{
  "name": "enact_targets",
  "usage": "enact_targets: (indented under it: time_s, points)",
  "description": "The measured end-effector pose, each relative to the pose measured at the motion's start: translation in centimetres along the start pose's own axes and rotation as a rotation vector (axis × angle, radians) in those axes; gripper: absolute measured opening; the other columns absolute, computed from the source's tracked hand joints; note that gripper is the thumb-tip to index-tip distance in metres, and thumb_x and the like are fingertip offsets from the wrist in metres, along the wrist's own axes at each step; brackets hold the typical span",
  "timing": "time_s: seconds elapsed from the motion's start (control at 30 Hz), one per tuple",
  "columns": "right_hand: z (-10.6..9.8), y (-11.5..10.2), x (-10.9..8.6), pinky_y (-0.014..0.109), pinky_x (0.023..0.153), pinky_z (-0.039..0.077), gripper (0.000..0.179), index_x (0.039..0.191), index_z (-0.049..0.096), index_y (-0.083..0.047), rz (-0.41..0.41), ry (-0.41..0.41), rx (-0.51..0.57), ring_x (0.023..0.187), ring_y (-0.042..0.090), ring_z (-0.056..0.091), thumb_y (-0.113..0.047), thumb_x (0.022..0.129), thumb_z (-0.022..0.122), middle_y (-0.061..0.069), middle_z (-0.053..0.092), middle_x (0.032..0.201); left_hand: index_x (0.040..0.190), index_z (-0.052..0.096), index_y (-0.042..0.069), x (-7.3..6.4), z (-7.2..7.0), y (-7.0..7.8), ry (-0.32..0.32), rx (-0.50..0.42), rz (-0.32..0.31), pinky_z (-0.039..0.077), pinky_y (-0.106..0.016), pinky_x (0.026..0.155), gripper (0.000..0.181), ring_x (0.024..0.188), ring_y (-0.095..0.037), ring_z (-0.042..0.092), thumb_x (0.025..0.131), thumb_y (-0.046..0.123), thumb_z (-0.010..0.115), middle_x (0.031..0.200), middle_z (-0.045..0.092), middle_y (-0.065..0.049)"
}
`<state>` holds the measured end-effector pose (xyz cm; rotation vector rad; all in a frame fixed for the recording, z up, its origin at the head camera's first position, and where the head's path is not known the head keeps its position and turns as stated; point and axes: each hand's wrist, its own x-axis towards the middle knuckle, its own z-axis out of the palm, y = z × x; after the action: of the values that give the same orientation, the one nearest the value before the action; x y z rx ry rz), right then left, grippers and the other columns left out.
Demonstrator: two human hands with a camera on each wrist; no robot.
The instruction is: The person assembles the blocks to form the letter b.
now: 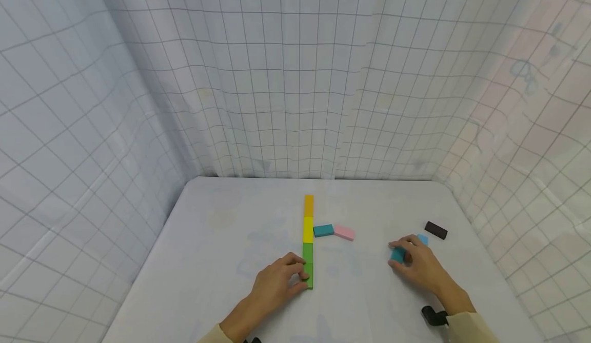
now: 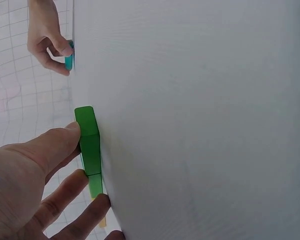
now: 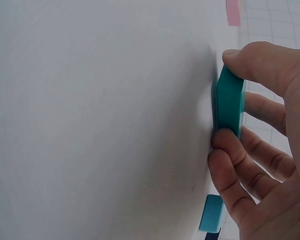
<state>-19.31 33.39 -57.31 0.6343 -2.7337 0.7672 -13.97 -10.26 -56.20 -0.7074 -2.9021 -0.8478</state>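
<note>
Left hand [image 1: 277,281]: grip drawn in, thumb and curled fingers on the near green block [image 1: 310,278].
Near green block: flat on the white-covered bench [image 1: 212,261], nearest of four laid end to end in a straight line.
Line, continued: far green block [image 1: 308,253], then yellow block [image 1: 308,229], then orange block [image 1: 309,205] at the far end.
Side pair: teal block [image 1: 323,230], one end just beside the yellow block's right side; pink block [image 1: 344,233] at its other end, set at a slant.
Right hand [image 1: 417,265]: grip narrowed to the turquoise block [image 3: 230,102], pinched between thumb and fingers.
Turquoise block: right part of the bench, well apart from the line; whether its underside touches the surface cannot be told.
Light blue block [image 1: 422,239]: just beyond the right hand, partly hidden by it.
Black block [image 1: 436,230]: near the light blue block, farther right, lying slanted.
Surround: white sheeting [image 1: 295,97] with a dark grid, behind and on both sides.
</note>
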Motion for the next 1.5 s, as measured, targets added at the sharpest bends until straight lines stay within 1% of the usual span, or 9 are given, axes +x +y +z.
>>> enact_targets:
  time_s: [0.13, 0.27, 0.5, 0.77, 0.93, 1.07, 1.17, 1.37, 1.5]
  points:
    - [0.1, -0.1, 0.2, 0.024, 0.073, 0.055, 0.044, 0.132, 0.083, -0.008, -0.019, 0.011, -0.006, 0.087, -0.002, 0.057, -0.016, 0.093, 0.101, 0.014, 0.073, 0.128, 0.101, 0.086, 0.03, 0.0, -0.1, 0.1, 0.0, 0.001, -0.003, 0.066, -0.031, 0.086, 0.016, 0.113, -0.017, 0.08, 0.095, 0.028, 0.1, 0.133, 0.079, 0.008]
    - [0.2, -0.3, 0.4, 0.024, 0.075, 0.056, 0.045, 0.133, 0.083, -0.01, -0.012, 0.006, -0.013, 0.089, 0.001, 0.059, -0.017, 0.093, 0.101, 0.013, 0.072, 0.129, 0.101, 0.086, 0.03, 0.1, -0.1, 0.2, 0.003, 0.009, 0.001, 0.066, -0.031, 0.086, 0.016, 0.113, -0.017, 0.081, 0.094, 0.028, 0.1, 0.133, 0.079, 0.008]
    - [0.2, -0.7, 0.9, 0.027, 0.081, 0.062, 0.046, 0.135, 0.083, -0.01, -0.009, -0.007, -0.015, 0.093, 0.009, 0.068, -0.016, 0.093, 0.101, 0.012, 0.072, 0.13, 0.101, 0.086, 0.03, 0.1, 0.1, 0.1, 0.011, 0.015, 0.005, 0.066, -0.031, 0.085, 0.016, 0.113, -0.018, 0.081, 0.094, 0.029, 0.1, 0.134, 0.079, 0.007]
    - [0.4, -1.8, 1.8, 0.028, 0.084, 0.066, 0.046, 0.136, 0.081, -0.007, -0.036, -0.043, 0.034, 0.095, 0.012, 0.075, -0.015, 0.095, 0.099, 0.012, 0.073, 0.129, 0.101, 0.086, 0.03, 0.0, 0.1, 0.0, 0.017, 0.011, 0.009, 0.066, -0.03, 0.084, 0.016, 0.113, -0.018, 0.082, 0.094, 0.028, 0.101, 0.134, 0.079, 0.007]
    - [0.9, -2.4, 2.3, 0.027, 0.085, 0.066, 0.045, 0.137, 0.081, -0.009, -0.021, -0.069, 0.062, 0.096, 0.011, 0.075, -0.016, 0.096, 0.099, 0.011, 0.073, 0.131, 0.101, 0.086, 0.03, 0.0, 0.1, 0.0, 0.018, 0.008, 0.009, 0.066, -0.03, 0.084, 0.016, 0.113, -0.018, 0.082, 0.094, 0.028, 0.101, 0.134, 0.079, 0.007]
    - [1.4, -2.8, 2.6, 0.027, 0.087, 0.065, 0.045, 0.138, 0.081, -0.008, -0.003, -0.102, 0.098, 0.098, 0.009, 0.073, -0.015, 0.097, 0.098, 0.011, 0.072, 0.134, 0.101, 0.086, 0.029, 0.0, 0.0, 0.1, 0.026, 0.008, 0.013, 0.065, -0.03, 0.083, 0.016, 0.113, -0.019, 0.082, 0.094, 0.027, 0.1, 0.134, 0.08, 0.007]
    - [1.8, -2.9, 2.8, 0.026, 0.087, 0.065, 0.045, 0.139, 0.081, -0.007, 0.008, -0.125, 0.103, 0.098, 0.007, 0.071, -0.015, 0.097, 0.097, 0.012, 0.071, 0.135, 0.101, 0.086, 0.029, -0.1, -0.1, 0.2, 0.022, 0.006, 0.012, 0.065, -0.03, 0.083, 0.016, 0.113, -0.019, 0.082, 0.094, 0.027, 0.1, 0.134, 0.08, 0.006]
    - [2.2, -3.4, 3.3, 0.024, 0.086, 0.063, 0.046, 0.14, 0.08, -0.008, -0.003, -0.15, 0.085, 0.097, 0.001, 0.067, -0.014, 0.097, 0.097, 0.011, 0.071, 0.138, 0.101, 0.086, 0.029, 0.0, -0.1, 0.2, 0.019, 0.006, 0.008, 0.066, -0.031, 0.084, 0.016, 0.113, -0.019, 0.082, 0.094, 0.027, 0.1, 0.134, 0.08, 0.006]
    - [2.3, -3.7, 3.6, 0.025, 0.085, 0.063, 0.045, 0.139, 0.08, -0.007, -0.035, -0.155, 0.091, 0.096, 0.003, 0.068, -0.015, 0.098, 0.097, 0.011, 0.071, 0.136, 0.101, 0.086, 0.03, 0.0, -0.1, 0.2, 0.012, 0.007, 0.005, 0.066, -0.031, 0.085, 0.016, 0.114, -0.018, 0.081, 0.094, 0.027, 0.1, 0.134, 0.08, 0.006]
